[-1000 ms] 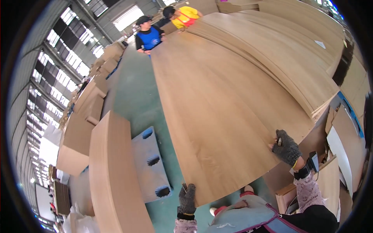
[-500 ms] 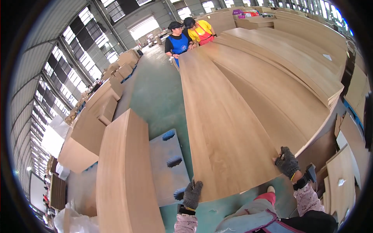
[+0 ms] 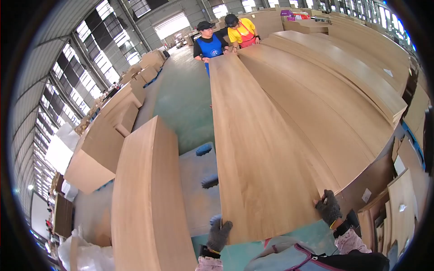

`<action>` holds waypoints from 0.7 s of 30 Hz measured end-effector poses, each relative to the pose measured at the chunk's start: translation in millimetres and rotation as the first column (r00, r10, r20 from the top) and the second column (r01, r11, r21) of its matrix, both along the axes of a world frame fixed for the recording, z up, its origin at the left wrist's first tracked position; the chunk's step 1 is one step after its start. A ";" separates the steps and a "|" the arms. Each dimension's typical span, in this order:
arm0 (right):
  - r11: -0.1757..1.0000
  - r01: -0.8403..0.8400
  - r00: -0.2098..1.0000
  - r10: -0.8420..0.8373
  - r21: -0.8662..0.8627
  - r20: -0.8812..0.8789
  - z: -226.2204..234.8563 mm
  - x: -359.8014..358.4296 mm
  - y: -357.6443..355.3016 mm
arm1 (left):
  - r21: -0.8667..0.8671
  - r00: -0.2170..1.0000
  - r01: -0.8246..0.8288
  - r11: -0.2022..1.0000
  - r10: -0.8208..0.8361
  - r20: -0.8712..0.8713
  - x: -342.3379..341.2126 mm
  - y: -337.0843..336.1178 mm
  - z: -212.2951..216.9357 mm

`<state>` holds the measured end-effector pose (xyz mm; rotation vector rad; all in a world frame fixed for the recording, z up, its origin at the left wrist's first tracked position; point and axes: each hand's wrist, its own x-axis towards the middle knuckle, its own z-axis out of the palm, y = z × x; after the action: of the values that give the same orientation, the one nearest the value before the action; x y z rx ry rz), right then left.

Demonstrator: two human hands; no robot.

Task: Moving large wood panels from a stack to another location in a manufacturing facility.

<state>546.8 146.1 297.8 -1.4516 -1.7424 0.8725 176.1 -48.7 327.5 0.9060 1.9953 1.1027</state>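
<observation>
A long wood-grain panel (image 3: 257, 158) stretches away from me, with its near end between my hands. My left hand (image 3: 219, 235), in a dark grey glove, grips the near left corner, the fingers partly hidden by the edge. At the near right corner my right hand (image 3: 328, 208), gloved alike, is closed on the panel's side edge. A co-worker in a blue apron (image 3: 210, 47) has hands at the panel's far end. Beside them another in a yellow top and red apron (image 3: 244, 35) leans over the far end of the boards.
Right of the panel lies a broad stack of similar boards (image 3: 325, 108), fanned out. To the left stands a tall board stack (image 3: 140, 194), next to a grey-blue pallet (image 3: 197, 189). Offcuts (image 3: 400, 203) lean at the far right. Clear plastic wrap (image 3: 86, 253) lies at lower left.
The panel's near end has come slightly left and closer to me, with both my hands still on it. The co-worker in yellow has shifted a little, looking down at the boards.
</observation>
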 end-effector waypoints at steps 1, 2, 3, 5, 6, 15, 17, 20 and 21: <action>0.999 -0.003 0.998 0.006 -0.038 0.061 8.3 -8.6 -3.6 | 0.032 0.999 -0.024 0.999 0.023 0.034 -0.6 -4.8 -1.0; 0.999 0.004 0.998 -0.001 -0.041 0.057 3.1 -14.6 -3.4 | 0.063 0.997 -0.046 0.997 0.042 0.069 -1.1 -7.9 0.2; 0.998 -0.018 0.999 0.020 -0.056 0.043 -5.7 -20.6 -6.1 | 0.001 0.990 -0.072 0.997 0.071 0.121 -2.8 -12.4 4.7; 0.993 -0.079 0.996 0.083 -0.087 0.036 -10.8 -33.3 -8.2 | -0.032 0.987 -0.109 0.994 0.112 0.118 -10.8 -28.1 -6.6; 0.992 -0.083 0.996 0.087 -0.092 0.037 -13.6 -38.8 -9.8 | -0.064 0.982 -0.142 0.988 0.149 0.119 -14.2 -34.4 -12.2; 0.969 -0.201 0.974 0.213 -0.146 0.072 -23.9 -111.3 -85.6 | -0.186 0.987 -0.160 0.969 0.152 -0.056 -93.5 -126.4 -36.2; 0.976 -0.205 0.978 0.207 -0.070 0.031 -33.5 -130.4 -113.3 | -0.216 0.985 -0.161 0.963 0.144 -0.094 -112.1 -158.6 -52.6; 0.981 -0.189 0.973 0.181 0.041 0.141 -53.8 -148.2 -151.8 | -0.281 0.994 -0.045 0.959 0.015 -0.110 -141.8 -195.1 -56.1; 0.990 -0.139 0.990 0.139 0.007 0.006 -58.0 -159.5 -171.6 | -0.335 0.999 -0.040 0.942 0.025 -0.048 -152.8 -208.9 -58.0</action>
<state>387.3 -25.4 239.8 -1.3408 -1.8671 0.9334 23.3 -257.6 269.5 0.7230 2.1554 0.7307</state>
